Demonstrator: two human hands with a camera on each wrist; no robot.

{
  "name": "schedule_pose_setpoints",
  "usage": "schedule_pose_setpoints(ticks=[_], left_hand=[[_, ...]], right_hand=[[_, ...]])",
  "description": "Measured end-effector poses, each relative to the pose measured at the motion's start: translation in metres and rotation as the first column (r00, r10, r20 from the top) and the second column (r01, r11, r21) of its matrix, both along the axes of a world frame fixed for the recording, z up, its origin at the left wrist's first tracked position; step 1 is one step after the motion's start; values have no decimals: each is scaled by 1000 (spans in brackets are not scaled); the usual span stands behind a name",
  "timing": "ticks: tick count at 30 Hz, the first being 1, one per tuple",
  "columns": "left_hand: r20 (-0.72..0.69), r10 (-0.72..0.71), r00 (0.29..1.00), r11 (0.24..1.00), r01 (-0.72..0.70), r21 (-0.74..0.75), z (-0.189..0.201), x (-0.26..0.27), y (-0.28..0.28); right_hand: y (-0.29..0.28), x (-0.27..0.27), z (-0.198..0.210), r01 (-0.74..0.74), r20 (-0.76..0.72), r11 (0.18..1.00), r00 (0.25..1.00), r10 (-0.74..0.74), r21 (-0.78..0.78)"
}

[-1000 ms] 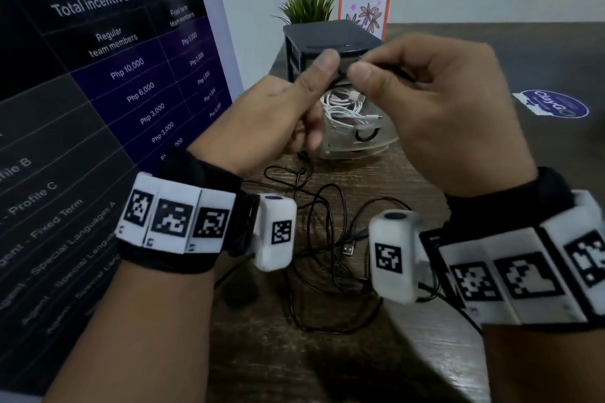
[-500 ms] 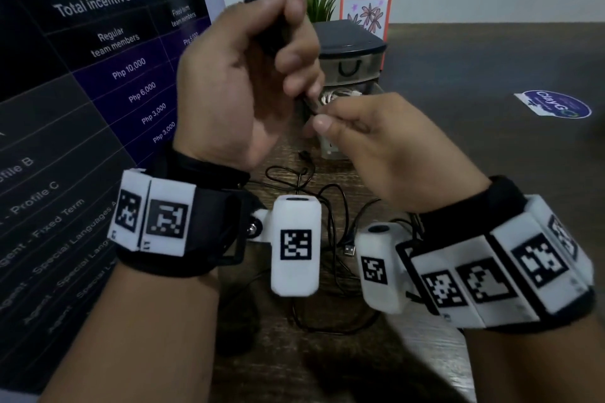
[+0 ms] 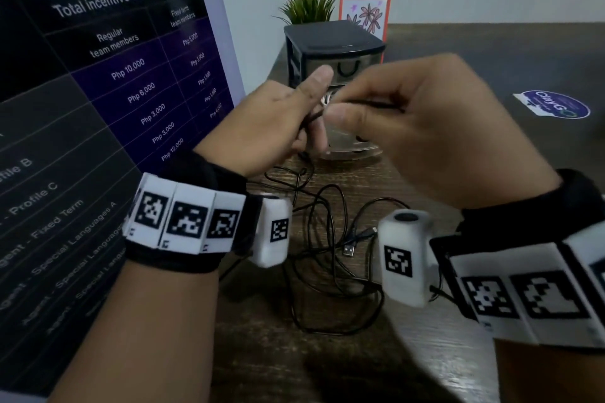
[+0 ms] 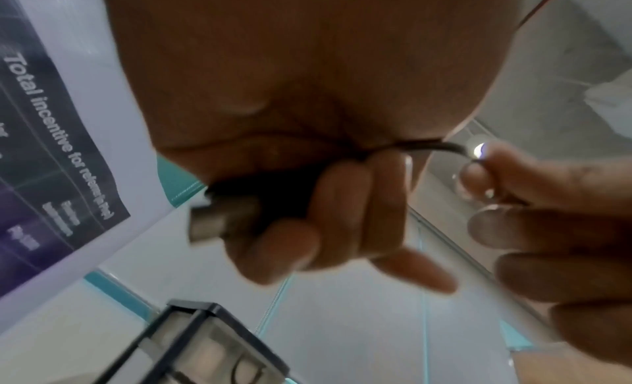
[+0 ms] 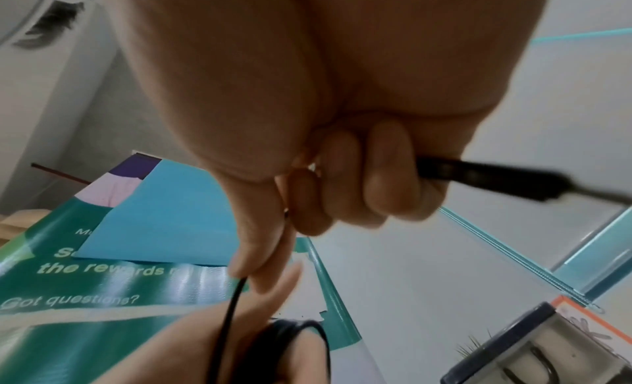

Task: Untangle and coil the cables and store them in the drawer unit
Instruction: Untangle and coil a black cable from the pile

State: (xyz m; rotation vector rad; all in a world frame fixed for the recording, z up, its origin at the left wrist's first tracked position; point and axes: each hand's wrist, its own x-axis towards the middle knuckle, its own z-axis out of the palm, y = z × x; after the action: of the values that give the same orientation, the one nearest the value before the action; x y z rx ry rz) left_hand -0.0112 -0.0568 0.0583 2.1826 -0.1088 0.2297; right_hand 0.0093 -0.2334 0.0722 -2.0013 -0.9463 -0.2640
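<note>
Both hands are raised in front of the black drawer unit (image 3: 330,42) with one black cable (image 3: 370,104) stretched between them. My left hand (image 3: 311,108) grips a small coil of this cable; its silver USB plug (image 4: 219,222) sticks out past the curled fingers. My right hand (image 3: 343,105) pinches the cable (image 5: 232,295) between thumb and forefinger, and its other fingers curl round a black plug end (image 5: 478,176). A tangle of black cables (image 3: 327,255) lies on the wooden table below my wrists, one loose USB plug (image 3: 348,250) on top.
A tall printed board (image 3: 114,75) stands along the left. Behind the unit are a small plant (image 3: 307,6) and a flower picture (image 3: 365,11). The unit's pulled-out clear lower drawer (image 3: 353,141) is mostly hidden by my hands. A round sticker (image 3: 553,105) lies far right.
My left hand, lifted high with the cable half a second ago, has dropped back level with the right hand. The right hand has risen slightly and still pinches the cable.
</note>
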Motion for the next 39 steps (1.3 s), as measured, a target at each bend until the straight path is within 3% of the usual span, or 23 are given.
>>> schedule_pose_setpoints(ticks=[5, 7, 11, 15, 17, 19, 26, 35, 39], left_hand=[[-1, -166, 986, 965, 163, -204, 8, -10, -11], [61, -299, 952, 883, 300, -361, 9, -9, -12], [134, -399, 907, 726, 401, -559, 13, -11, -12], [163, -450, 878, 644, 445, -622, 15, -10, -8], [177, -470, 865, 623, 467, -628, 15, -7, -8], [182, -465, 867, 626, 467, -625, 16, -7, -10], [162, -321, 933, 740, 354, -571, 24, -17, -11], [151, -418, 896, 702, 424, -572, 27, -19, -6], [155, -435, 887, 678, 436, -591, 28, -20, -9]], right_hand=[[2, 5, -4, -5, -11, 960, 1000, 8, 279], [8, 4, -5, -72, -11, 925, 997, 82, 373], [23, 0, -7, -179, 19, 918, 983, 185, 353], [27, -13, -6, -231, -239, 851, 895, 376, 472], [28, -16, -5, -252, -280, 815, 852, 442, 521], [30, -14, -4, -225, -252, 796, 870, 423, 562], [36, -13, -5, -181, -178, 717, 901, 395, 674], [41, -23, -3, -117, -92, 608, 949, 301, 785], [41, -26, -1, -110, -57, 611, 967, 247, 784]])
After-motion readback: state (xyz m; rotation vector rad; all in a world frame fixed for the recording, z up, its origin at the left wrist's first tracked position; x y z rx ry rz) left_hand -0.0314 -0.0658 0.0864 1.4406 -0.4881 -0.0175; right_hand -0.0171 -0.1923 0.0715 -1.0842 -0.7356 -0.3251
